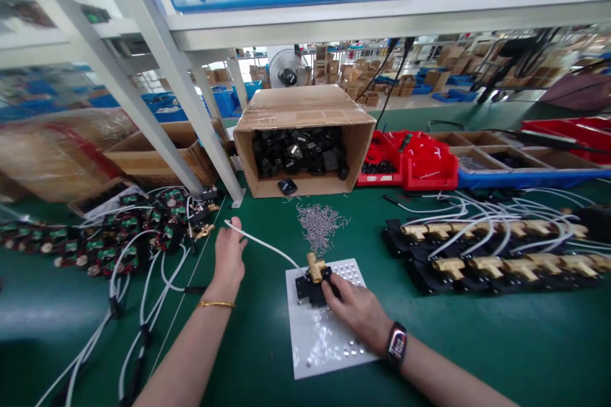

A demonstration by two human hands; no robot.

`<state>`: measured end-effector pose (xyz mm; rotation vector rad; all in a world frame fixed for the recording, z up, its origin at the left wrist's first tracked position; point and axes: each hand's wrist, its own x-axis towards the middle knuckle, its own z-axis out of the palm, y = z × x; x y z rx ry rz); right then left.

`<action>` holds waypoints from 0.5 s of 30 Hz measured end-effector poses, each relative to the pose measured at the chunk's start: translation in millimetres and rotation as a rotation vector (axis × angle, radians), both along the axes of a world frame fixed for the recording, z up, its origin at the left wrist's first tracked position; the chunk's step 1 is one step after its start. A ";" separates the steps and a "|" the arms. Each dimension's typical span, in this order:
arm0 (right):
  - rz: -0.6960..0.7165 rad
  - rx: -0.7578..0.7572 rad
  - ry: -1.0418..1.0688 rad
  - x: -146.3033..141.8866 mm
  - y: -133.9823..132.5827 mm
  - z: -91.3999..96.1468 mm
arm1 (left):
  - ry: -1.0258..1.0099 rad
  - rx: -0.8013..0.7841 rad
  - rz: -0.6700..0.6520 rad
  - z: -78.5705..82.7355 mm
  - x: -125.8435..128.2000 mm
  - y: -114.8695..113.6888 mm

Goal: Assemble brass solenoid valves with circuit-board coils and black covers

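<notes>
A brass-and-black valve part [314,278] with a white cable [260,243] sits on a white perforated plate [329,331] on the green table. My right hand [356,308], with a watch on its wrist, grips the black body of the part from the near side. Farther left, my left hand [229,254], a gold bangle on the wrist, reaches out with fingers curled round the free end of the white cable.
A cardboard box [305,108] lying on its side holds black parts. A heap of small metal pins [319,226] lies in front of it. Rows of finished brass valves [491,248] lie at the right, a pile of wired coils [128,229] at the left, red bins [420,159] behind.
</notes>
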<state>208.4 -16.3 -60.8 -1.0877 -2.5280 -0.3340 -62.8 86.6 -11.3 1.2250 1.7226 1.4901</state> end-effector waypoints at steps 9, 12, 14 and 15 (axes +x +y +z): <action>-0.528 -0.615 0.643 18.3 34.4 15.3 | 0.056 -0.067 -0.477 -29.4 55.6 23.1; -0.662 -0.703 0.589 12.0 81.5 15.9 | 0.224 -0.068 -0.584 -34.0 66.9 35.5; -0.711 -0.705 0.543 4.4 99.7 13.0 | 0.306 -0.078 -0.626 -35.1 70.9 40.5; -0.734 -0.704 0.523 0.3 104.2 11.1 | 0.335 -0.084 -0.639 -35.3 72.3 42.3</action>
